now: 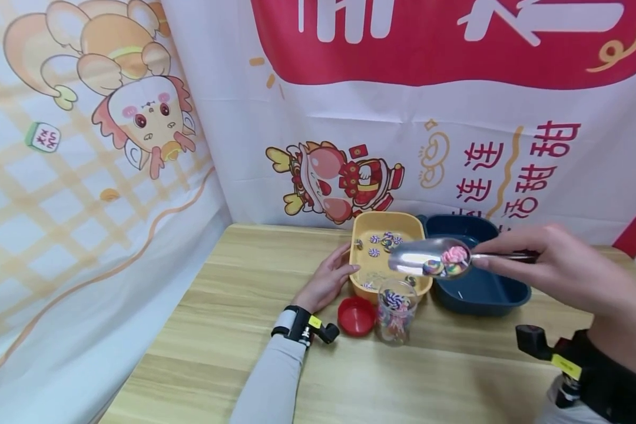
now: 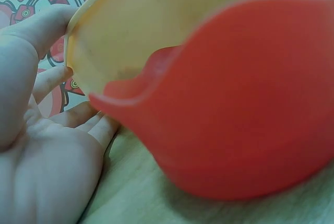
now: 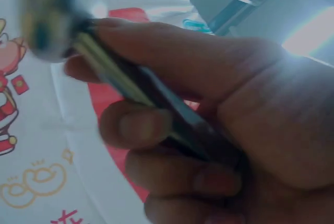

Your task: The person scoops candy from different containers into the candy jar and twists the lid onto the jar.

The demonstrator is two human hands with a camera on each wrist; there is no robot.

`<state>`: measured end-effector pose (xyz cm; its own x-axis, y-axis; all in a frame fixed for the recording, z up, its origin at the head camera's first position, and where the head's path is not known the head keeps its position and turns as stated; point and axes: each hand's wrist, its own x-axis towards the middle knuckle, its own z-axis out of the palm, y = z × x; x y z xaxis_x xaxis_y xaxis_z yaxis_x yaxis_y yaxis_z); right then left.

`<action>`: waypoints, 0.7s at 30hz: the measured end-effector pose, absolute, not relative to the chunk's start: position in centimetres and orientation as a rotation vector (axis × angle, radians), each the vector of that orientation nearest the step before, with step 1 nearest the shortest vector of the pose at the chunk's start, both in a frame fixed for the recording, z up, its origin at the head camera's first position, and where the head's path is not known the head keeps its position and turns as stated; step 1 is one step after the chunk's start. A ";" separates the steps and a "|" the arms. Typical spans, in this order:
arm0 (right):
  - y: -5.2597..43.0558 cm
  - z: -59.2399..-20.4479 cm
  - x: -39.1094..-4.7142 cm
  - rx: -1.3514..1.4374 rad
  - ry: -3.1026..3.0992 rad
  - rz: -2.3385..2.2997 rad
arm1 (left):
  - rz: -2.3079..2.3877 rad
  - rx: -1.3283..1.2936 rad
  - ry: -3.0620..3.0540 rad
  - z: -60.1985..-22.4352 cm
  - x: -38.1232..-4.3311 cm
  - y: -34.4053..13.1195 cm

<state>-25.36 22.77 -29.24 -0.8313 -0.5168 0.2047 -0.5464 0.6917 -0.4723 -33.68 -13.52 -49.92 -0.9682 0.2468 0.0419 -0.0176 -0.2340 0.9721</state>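
Note:
My right hand [image 1: 540, 259] grips the dark handle [image 3: 172, 109] of a metal scoop [image 1: 410, 257], its fingers curled round it. A pink swirl candy and a few multicoloured ones [image 1: 454, 257] lie in the scoop, which hangs over the yellow bin [image 1: 363, 221]. On the bin's left side, my left hand [image 1: 325, 280] rests with its fingertips against the wall and its thumb at the rim. Several swirl candies [image 1: 374, 252] are scattered on the bin's floor. In front of it stands a clear jar [image 1: 394, 330] with candies inside.
A round, hollow red lid-like piece [image 1: 356, 318] sits left of the jar and fills much of the left wrist view. The dark blue bin [image 1: 479, 303] stands right of the yellow one, beneath the right hand. A printed cloth [image 1: 233, 118] hangs behind the wooden table [image 1: 201, 330].

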 end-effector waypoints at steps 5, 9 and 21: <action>23.0 -29.3 -24.9 0.897 -2.928 0.675 | 2.329 0.258 1.816 -49.8 -33.8 -13.5; 23.2 -29.6 -24.8 0.879 -2.992 0.634 | 2.337 0.248 1.810 -49.9 -33.7 -13.5; 23.4 -29.6 -24.6 0.796 -3.034 0.564 | 2.323 0.257 1.819 -50.0 -34.0 -13.7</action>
